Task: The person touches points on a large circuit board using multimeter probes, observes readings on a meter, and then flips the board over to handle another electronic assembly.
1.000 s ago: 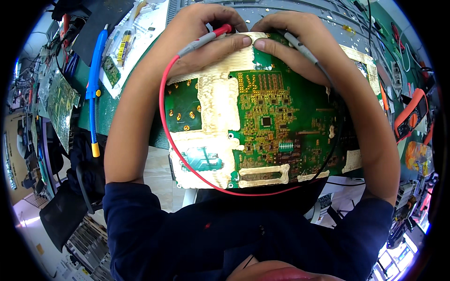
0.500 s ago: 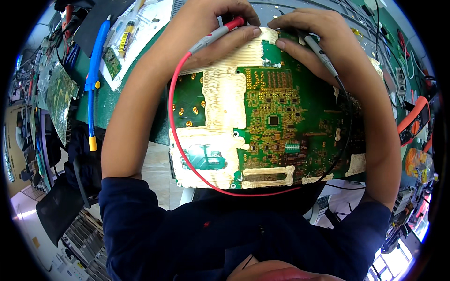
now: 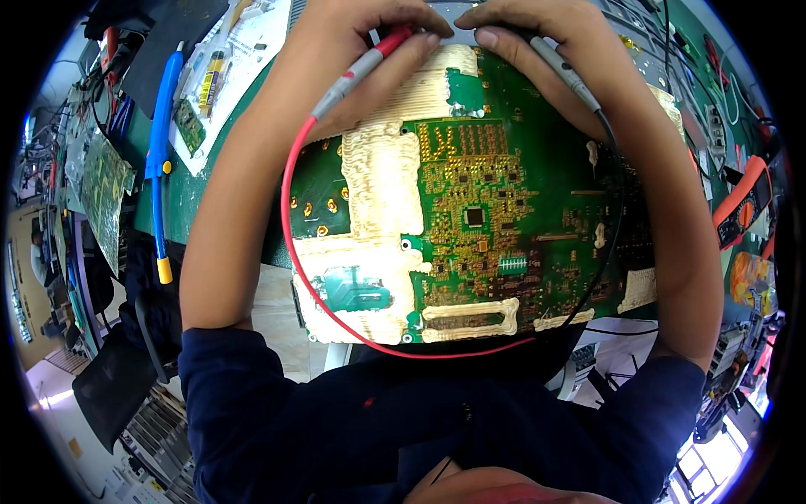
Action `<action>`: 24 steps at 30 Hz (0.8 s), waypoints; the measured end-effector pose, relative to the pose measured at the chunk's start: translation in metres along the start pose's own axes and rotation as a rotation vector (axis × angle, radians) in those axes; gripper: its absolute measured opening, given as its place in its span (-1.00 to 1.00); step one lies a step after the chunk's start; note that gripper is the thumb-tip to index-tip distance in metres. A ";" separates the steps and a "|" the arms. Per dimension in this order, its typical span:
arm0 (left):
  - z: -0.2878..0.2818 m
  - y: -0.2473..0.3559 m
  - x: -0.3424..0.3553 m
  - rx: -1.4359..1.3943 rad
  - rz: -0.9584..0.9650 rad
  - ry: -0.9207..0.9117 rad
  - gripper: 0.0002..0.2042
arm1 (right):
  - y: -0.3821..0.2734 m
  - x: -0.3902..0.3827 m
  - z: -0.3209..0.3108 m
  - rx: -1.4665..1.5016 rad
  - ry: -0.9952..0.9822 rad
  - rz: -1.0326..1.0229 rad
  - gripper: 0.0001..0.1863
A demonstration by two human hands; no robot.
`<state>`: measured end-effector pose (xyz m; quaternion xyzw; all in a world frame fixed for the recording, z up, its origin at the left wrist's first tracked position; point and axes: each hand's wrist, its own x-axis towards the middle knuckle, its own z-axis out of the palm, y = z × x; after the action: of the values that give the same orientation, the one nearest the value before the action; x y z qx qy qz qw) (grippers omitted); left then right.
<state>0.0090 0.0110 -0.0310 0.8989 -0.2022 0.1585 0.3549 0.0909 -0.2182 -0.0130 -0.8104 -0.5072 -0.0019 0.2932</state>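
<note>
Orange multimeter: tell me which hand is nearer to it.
Right. The right hand, holding a grey probe, is left of the multimeter and farther from the person's body. The left hand, holding a red-and-grey probe, is farther left still.

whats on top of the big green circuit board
A red lead and a black lead cross over the circuit board, and the left hand and right hand overlap its far part. The surface beneath them is hidden.
</note>
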 end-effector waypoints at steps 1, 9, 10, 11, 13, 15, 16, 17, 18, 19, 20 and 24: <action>-0.002 0.002 -0.001 -0.037 0.058 -0.017 -0.87 | 0.001 0.000 -0.001 0.016 0.014 0.019 -0.75; -0.005 0.021 -0.007 0.014 0.018 -0.095 -0.83 | 0.005 0.000 0.001 0.089 0.023 0.083 -0.78; -0.004 0.021 -0.007 0.010 0.000 -0.106 -0.84 | 0.002 0.003 0.002 0.079 0.015 0.068 -0.78; -0.004 0.022 -0.009 0.008 -0.020 -0.116 -0.84 | -0.004 0.005 -0.003 0.052 -0.013 0.102 -0.78; -0.001 0.024 -0.007 -0.004 -0.055 -0.140 -0.84 | -0.004 0.003 -0.003 0.028 -0.014 0.082 -0.79; 0.000 0.024 -0.008 -0.023 -0.093 -0.164 -0.84 | 0.008 0.002 0.005 0.043 0.023 -0.016 -0.80; -0.002 0.028 -0.008 -0.041 -0.125 -0.167 -0.84 | 0.007 0.002 0.008 0.049 0.034 -0.051 -0.80; -0.002 0.031 -0.009 -0.060 -0.157 -0.172 -0.84 | 0.001 0.000 0.007 0.047 0.034 -0.050 -0.81; -0.005 0.045 -0.007 -0.089 -0.196 -0.168 -0.84 | -0.002 0.000 0.006 0.054 0.024 -0.028 -0.81; -0.005 0.045 -0.007 -0.095 -0.200 -0.168 -0.85 | -0.004 0.001 0.006 0.060 0.015 -0.006 -0.81; -0.005 0.045 -0.007 -0.101 -0.203 -0.169 -0.85 | -0.004 0.003 0.006 0.082 -0.004 0.038 -0.80; -0.009 0.045 -0.006 -0.085 -0.079 -0.157 -0.85 | 0.013 0.002 0.015 0.283 0.088 0.021 -0.73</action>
<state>-0.0190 -0.0109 -0.0016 0.9000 -0.2003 0.0647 0.3817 0.0985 -0.2134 -0.0306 -0.7654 -0.4807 0.0369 0.4264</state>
